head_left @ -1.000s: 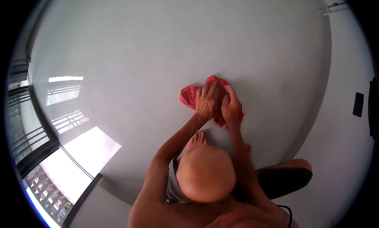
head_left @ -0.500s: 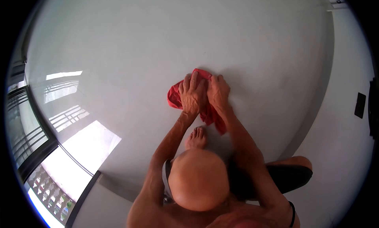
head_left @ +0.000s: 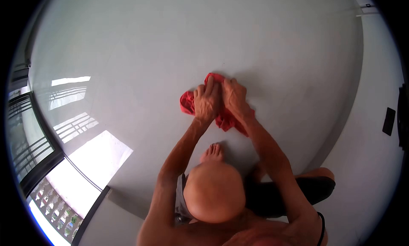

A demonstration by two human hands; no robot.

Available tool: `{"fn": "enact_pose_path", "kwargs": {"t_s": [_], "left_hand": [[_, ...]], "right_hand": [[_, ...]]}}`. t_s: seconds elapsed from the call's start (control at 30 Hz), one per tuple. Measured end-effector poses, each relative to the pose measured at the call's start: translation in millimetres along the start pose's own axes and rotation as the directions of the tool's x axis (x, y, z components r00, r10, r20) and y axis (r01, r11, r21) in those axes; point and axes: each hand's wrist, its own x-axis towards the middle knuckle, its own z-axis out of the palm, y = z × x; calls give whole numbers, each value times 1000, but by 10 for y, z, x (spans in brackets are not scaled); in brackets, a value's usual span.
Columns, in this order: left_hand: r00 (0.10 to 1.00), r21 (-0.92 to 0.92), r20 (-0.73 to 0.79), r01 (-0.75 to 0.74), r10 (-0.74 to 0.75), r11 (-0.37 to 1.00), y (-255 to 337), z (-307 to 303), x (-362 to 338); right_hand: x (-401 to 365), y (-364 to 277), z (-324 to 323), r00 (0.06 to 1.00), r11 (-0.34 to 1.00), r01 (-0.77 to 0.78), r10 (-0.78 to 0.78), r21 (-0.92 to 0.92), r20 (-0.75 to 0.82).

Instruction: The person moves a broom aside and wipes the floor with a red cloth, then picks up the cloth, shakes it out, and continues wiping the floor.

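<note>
A crumpled red cloth [head_left: 224,119] lies on the pale grey floor [head_left: 140,54]. My left hand [head_left: 206,102] presses flat on the cloth's left half, fingers spread and pointing away from me. Beside it, my right hand [head_left: 234,95] presses on the right half, touching the left hand. Parts of the cloth stick out to the left and below my hands; the rest is hidden under them. My bare foot [head_left: 211,153] rests on the floor just below the cloth, and my bent knee [head_left: 214,192] fills the lower middle.
A white wall [head_left: 375,131] rises along the right, with a dark switch plate [head_left: 388,121] on it. At the left stands a dark-framed glass door [head_left: 32,139] with a balcony railing [head_left: 51,205] outside and a bright sun patch [head_left: 91,161] on the floor.
Both hands slid the red cloth to the left and slightly away from me over the last second. They stayed pressed on it, side by side.
</note>
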Motion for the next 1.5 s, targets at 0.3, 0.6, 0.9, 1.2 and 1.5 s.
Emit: {"fn": "enact_pose_path", "kwargs": {"t_s": [0.3, 0.6, 0.9, 1.2, 1.5], "left_hand": [[999, 63, 35, 7, -9, 998, -68, 240, 791], [998, 49, -17, -65, 66, 997, -12, -45, -171], [998, 29, 64, -32, 30, 999, 1, -274, -232], [956, 213, -228, 233, -184, 949, -1096, -616, -183], [906, 269, -357, 333, -228, 904, -1234, -509, -203]], "right_hand": [[707, 181, 59, 993, 995, -93, 90, -38, -71], [-359, -198, -53, 986, 996, -94, 93, -5, 137], [-456, -179, 26, 985, 991, -129, 123, 36, 122], [-109, -193, -1868, 775, 247, -632, 189, 734, 603], [-219, -930, -2886, 884, -476, -418, -411, 774, 224]]}}
